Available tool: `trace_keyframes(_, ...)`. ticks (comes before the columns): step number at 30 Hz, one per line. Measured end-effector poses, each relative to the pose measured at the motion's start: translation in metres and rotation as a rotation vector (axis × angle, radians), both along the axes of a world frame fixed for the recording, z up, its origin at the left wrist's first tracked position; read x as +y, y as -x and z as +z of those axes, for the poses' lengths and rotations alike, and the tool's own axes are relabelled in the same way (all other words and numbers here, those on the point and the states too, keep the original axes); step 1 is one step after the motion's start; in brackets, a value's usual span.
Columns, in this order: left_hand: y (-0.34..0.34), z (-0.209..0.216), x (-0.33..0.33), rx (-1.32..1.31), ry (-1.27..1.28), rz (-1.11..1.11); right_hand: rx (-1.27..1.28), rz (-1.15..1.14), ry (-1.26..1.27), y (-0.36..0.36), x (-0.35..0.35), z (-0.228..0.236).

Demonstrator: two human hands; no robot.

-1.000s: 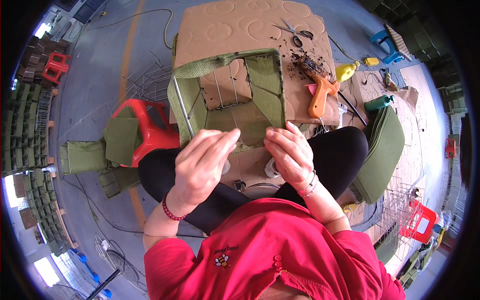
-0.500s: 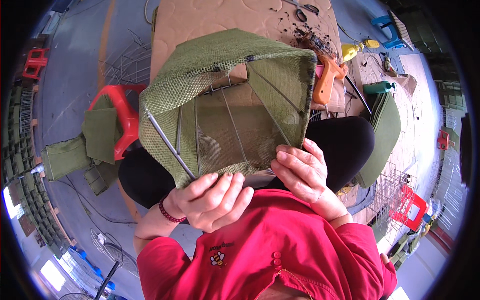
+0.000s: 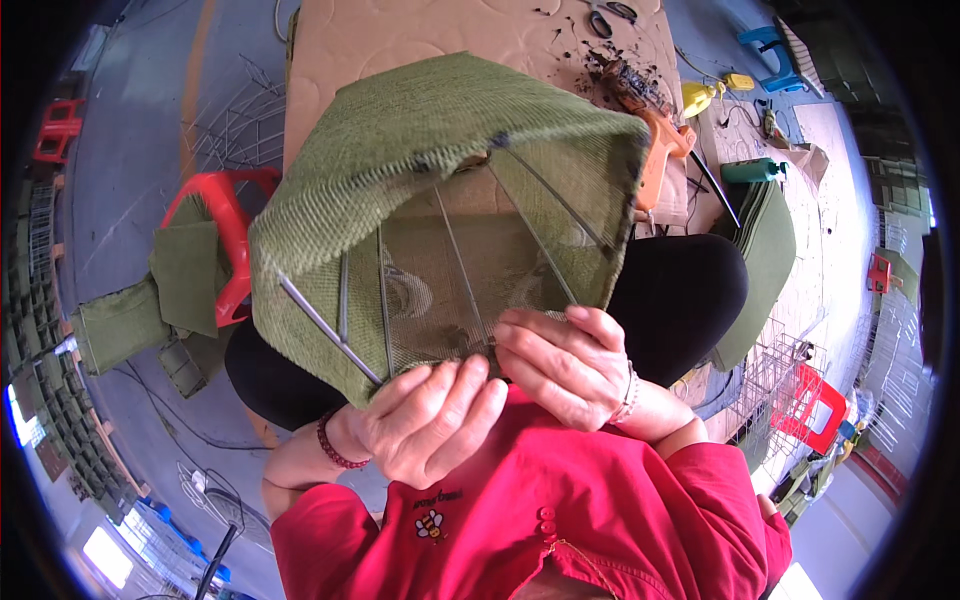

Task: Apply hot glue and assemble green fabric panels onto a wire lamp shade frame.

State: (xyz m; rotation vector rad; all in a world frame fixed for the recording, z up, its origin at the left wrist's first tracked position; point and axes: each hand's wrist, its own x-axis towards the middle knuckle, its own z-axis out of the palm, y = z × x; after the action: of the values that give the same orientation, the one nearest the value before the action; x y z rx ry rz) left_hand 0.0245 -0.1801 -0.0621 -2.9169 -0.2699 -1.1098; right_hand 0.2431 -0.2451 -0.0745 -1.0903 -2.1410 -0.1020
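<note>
As our L hand [image 3: 430, 415] & R hand [image 3: 565, 365] met at the near rim of the green fabric box [image 3: 420, 130], we had both grips closed on that rim: L fingers curled over the near-left part, R fingers bunched just beside them, to the right. L thumb pos. was hidden, so we couldn't tell it. We held the box over our lap, mid-scene, tilted w/ its opening toward us. Inside, we saw thin metal rods along the fabric walls; at the near-left edge, one thicker metal rod [image 3: 330, 330] lay bare. Dark spots marked the rim.

Beyond the box, we had a cardboard sheet [image 3: 340, 60], w/ scissors [image 3: 605, 20] & dark scraps at its far right. An orange-handled tool [image 3: 657, 170] lay there, partly hidden by the box. Further right, we noted a yellow bottle [image 3: 697, 98] and, nearer, a green bottle [image 3: 750, 171] at the far end of a stack of green sheets [image 3: 765, 270]. To the left, we had a red stool [image 3: 238, 235] w/ green pieces against it.
</note>
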Motion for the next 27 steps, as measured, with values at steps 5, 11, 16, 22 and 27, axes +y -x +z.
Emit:
trace_keyframes(5, -0.008, 0.022, 0.013, -0.055, 0.201, 0.063, 0.018, 0.042, 0.092, -0.002, 0.025, 0.026)
trace_keyframes(11, -0.011, 0.046, 0.021, -0.032, 0.409, 0.122, 0.048, 0.045, 0.029, 0.000, 0.036, 0.028)
trace_keyframes(16, -0.019, 0.111, 0.069, -0.239, 0.148, 0.259, 0.097, -0.084, -0.030, -0.001, 0.022, 0.036)
trace_keyframes(22, -0.065, 0.130, 0.147, 0.395, 0.307, 0.478, 0.477, -0.326, 0.010, 0.008, 0.028, 0.031)
trace_keyframes(27, -0.088, 0.129, 0.148, 0.716, 0.233, 0.208, 0.771, -0.466, 0.174, 0.004, 0.048, 0.032)
